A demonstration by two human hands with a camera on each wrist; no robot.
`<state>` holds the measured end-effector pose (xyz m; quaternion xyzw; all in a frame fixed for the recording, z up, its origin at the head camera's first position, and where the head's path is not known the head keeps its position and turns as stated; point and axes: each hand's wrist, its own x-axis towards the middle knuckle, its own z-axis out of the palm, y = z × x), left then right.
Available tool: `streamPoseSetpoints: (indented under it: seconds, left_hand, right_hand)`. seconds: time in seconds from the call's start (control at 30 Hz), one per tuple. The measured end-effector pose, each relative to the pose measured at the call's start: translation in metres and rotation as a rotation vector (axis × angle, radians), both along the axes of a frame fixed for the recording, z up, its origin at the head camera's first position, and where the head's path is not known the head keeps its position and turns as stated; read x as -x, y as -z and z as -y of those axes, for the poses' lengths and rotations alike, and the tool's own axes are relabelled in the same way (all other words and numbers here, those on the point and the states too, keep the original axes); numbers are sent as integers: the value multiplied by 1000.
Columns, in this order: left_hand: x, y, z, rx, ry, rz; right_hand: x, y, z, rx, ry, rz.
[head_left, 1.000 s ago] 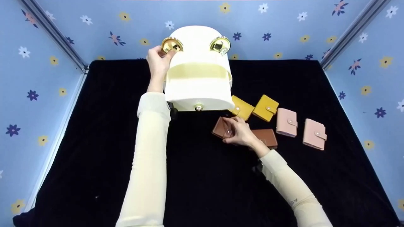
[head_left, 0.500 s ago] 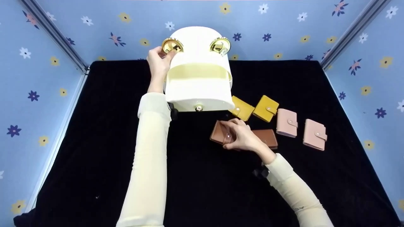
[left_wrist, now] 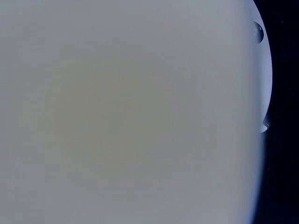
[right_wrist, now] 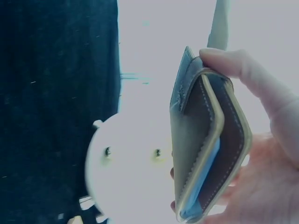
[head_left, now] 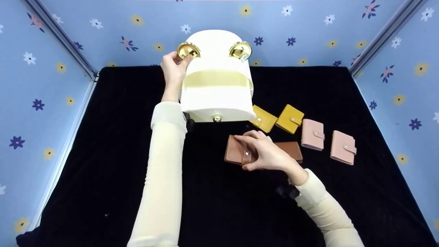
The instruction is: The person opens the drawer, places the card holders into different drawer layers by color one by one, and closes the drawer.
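In the head view a white box (head_left: pixel 216 51) with gold round ornaments stands at the back, its drawer (head_left: pixel 216 99) pulled out toward the front with a gold knob. My left hand (head_left: pixel 174 70) grips the gold round ornament (head_left: pixel 188 50) at the box's upper left, thumb on its front, other fingers partly hidden behind. My right hand (head_left: pixel 271 152) holds a brown snap wallet (head_left: pixel 236 151) between thumb and fingers, in front of the drawer. The right wrist view shows that wallet (right_wrist: pixel 201 140) edge-on, its snap strap near the thumb. A blurred white surface (left_wrist: pixel 121 112) fills most of the left wrist view.
Another brown wallet (head_left: pixel 289 151) lies behind the right hand. Two yellow wallets (head_left: pixel 289 118) lie right of the drawer, one partly covered by it. Two pink wallets (head_left: pixel 343 146) lie farther right. Black cloth (head_left: pixel 219 209) covers the table, with blue flowered walls (head_left: pixel 308 31) around it.
My right hand has drawn the brown wallet slightly left and toward the front, turning it to show more of its face. My left hand and the box keep their places.
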<state>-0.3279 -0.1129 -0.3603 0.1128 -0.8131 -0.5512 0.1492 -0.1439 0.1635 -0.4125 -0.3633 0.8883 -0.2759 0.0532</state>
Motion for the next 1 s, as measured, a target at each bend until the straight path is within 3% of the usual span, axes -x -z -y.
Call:
streamPoseSetpoints:
  seconds: [0.43,0.63,1.0]
  left_hand:
    - [0,-2,0,16,-2,22]
    - [0,-1,2,10,-7,34]
    - [1,0,0,6,-10,36]
  right_hand:
    - [-8,-45,10,24,-109,-93]
    - [2,-68,20,53,-121,-152]
    - [26,-92,30,41,-101,-173]
